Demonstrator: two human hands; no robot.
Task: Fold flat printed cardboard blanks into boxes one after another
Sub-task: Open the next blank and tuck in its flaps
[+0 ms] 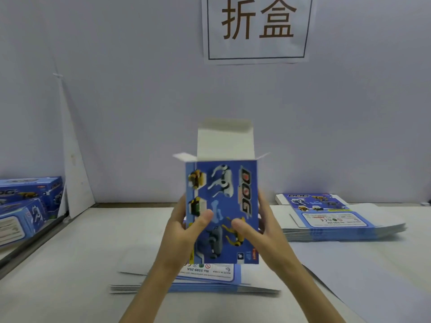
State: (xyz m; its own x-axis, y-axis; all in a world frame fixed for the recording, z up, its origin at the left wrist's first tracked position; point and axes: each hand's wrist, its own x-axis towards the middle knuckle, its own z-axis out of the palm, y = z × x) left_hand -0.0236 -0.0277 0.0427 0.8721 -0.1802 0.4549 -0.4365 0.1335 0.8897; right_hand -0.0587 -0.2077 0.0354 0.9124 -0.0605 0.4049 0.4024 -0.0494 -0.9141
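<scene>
Closest in, on the desk [70,264]: a stack of flat blanks [198,284], printed side up, with blue edges and a white label panel showing. Just above that stack, held upright and clear of the desk between both hands: a half-formed box [224,201]. Gripped at its left edge by the left hand [184,231], thumb curled onto the front panel, fingers wrapped round the side. Gripped at its right edge by the right hand [258,231] in the same way. Front panel blue, printed sideways with "DOG" lettering, a white robot dog, a grey one, a yellow one and a pale bone. Top end open, with a tall white lid flap [225,141] standing at the back and two small side flaps [184,156] splayed outward. Farther right, lying flat, a second stack of blanks [331,217]. Far left, finished boxes [25,201] piled together. Behind everything, on the wall [140,89], a paper sign [256,29] with two large characters.
</scene>
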